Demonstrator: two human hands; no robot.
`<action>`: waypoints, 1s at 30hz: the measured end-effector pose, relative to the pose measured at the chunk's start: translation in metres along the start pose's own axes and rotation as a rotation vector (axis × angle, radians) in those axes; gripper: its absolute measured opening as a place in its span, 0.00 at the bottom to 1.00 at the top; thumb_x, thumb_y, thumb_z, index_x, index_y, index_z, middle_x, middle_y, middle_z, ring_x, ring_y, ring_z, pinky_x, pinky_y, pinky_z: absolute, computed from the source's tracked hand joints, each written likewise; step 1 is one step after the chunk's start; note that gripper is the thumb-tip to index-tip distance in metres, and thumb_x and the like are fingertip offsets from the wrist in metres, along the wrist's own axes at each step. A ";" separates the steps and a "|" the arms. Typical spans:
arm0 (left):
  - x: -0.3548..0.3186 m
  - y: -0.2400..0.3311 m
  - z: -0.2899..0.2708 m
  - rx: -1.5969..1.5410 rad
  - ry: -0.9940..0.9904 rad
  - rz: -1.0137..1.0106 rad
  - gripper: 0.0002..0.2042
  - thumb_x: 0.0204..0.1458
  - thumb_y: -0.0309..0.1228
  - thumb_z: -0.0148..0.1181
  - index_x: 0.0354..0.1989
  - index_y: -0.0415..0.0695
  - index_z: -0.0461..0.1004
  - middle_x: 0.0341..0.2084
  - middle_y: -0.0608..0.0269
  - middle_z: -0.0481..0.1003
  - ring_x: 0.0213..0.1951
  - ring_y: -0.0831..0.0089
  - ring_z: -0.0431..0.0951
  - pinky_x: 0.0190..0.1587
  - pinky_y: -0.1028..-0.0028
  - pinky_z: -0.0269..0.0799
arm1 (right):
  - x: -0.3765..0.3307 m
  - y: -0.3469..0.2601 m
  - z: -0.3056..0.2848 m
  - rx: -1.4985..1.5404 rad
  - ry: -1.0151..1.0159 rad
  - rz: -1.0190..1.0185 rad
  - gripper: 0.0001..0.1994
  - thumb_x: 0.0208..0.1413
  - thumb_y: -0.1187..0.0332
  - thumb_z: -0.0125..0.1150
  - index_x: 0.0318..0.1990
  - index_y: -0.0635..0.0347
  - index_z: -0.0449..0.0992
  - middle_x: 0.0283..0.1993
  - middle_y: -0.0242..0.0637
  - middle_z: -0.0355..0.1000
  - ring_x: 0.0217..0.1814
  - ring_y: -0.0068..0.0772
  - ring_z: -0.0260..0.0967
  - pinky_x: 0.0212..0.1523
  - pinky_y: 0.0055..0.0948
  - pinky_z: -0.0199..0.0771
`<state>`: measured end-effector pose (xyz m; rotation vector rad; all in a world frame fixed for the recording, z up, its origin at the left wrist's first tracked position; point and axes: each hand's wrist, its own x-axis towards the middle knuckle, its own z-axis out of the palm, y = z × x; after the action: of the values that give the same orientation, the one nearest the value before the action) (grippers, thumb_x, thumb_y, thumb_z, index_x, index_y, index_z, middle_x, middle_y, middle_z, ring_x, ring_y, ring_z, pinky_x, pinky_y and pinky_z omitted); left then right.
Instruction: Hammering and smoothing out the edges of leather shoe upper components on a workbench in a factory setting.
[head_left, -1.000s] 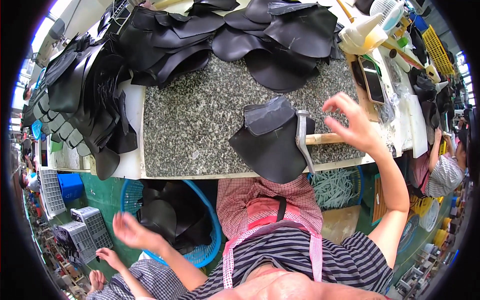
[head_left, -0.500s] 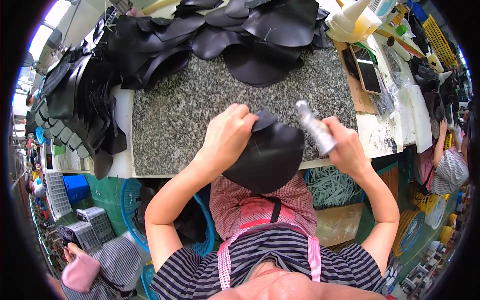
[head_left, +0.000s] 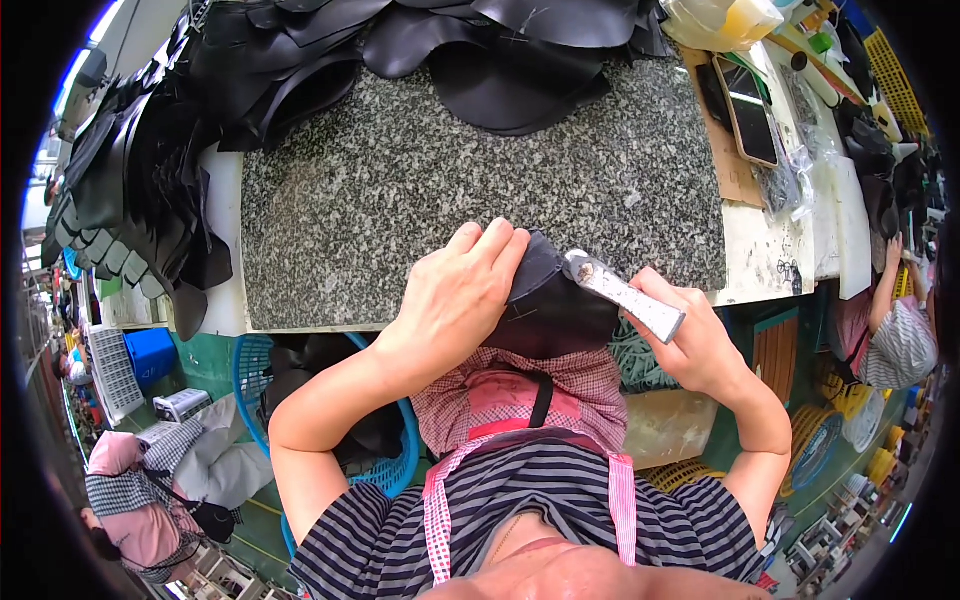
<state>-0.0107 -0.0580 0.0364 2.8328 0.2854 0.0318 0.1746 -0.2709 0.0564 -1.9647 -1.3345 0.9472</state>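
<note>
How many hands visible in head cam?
3: left hand pressing the black leather piece; right hand gripping the metal tool; a co-worker's hand far right. Others may be hidden.

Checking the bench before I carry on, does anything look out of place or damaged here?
Nothing stands out. The left hand presses the black leather piece at the speckled granite slab's near edge, the right hand holds a metal hammer against it.
</note>
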 end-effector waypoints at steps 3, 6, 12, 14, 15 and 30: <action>0.006 0.002 -0.008 -0.043 -0.025 0.002 0.33 0.41 0.26 0.71 0.60 0.42 0.69 0.49 0.60 0.71 0.50 0.60 0.75 0.48 0.65 0.78 | -0.001 0.003 0.003 -0.075 0.005 -0.097 0.10 0.59 0.75 0.55 0.47 0.62 0.67 0.33 0.54 0.74 0.37 0.64 0.73 0.37 0.53 0.72; 0.007 0.001 -0.009 -0.102 -0.047 -0.029 0.34 0.42 0.27 0.72 0.62 0.43 0.68 0.50 0.59 0.71 0.51 0.59 0.76 0.48 0.64 0.79 | 0.002 0.003 0.007 -0.068 -0.033 -0.078 0.09 0.60 0.74 0.55 0.46 0.62 0.67 0.33 0.53 0.74 0.37 0.63 0.74 0.37 0.54 0.72; 0.004 0.001 -0.012 -0.173 0.048 -0.145 0.39 0.40 0.26 0.74 0.65 0.42 0.64 0.52 0.58 0.68 0.46 0.58 0.78 0.41 0.64 0.80 | 0.004 0.005 0.012 -0.040 -0.021 -0.089 0.09 0.59 0.74 0.55 0.45 0.62 0.67 0.33 0.54 0.74 0.36 0.64 0.73 0.36 0.53 0.72; 0.000 0.001 -0.011 -0.226 0.077 -0.178 0.37 0.39 0.24 0.75 0.62 0.42 0.68 0.49 0.58 0.69 0.44 0.58 0.80 0.41 0.64 0.80 | 0.004 0.004 0.011 -0.012 -0.008 -0.093 0.08 0.59 0.75 0.55 0.45 0.62 0.67 0.33 0.54 0.73 0.36 0.64 0.73 0.36 0.52 0.72; -0.004 -0.002 -0.008 -0.190 0.073 -0.098 0.33 0.40 0.25 0.74 0.59 0.43 0.71 0.47 0.60 0.72 0.44 0.59 0.80 0.41 0.63 0.79 | 0.006 -0.001 0.007 0.054 -0.027 -0.039 0.08 0.58 0.75 0.55 0.44 0.63 0.68 0.33 0.55 0.73 0.36 0.64 0.73 0.36 0.51 0.72; 0.017 -0.026 -0.014 -0.509 0.106 -0.020 0.14 0.55 0.24 0.64 0.50 0.43 0.75 0.34 0.53 0.81 0.38 0.48 0.82 0.40 0.59 0.76 | 0.027 -0.015 0.009 0.029 0.003 -0.018 0.07 0.67 0.72 0.52 0.46 0.68 0.70 0.32 0.58 0.72 0.34 0.64 0.74 0.32 0.49 0.71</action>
<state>0.0005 -0.0261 0.0424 2.3260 0.2815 0.2191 0.1660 -0.2397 0.0567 -1.9285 -1.3270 0.9496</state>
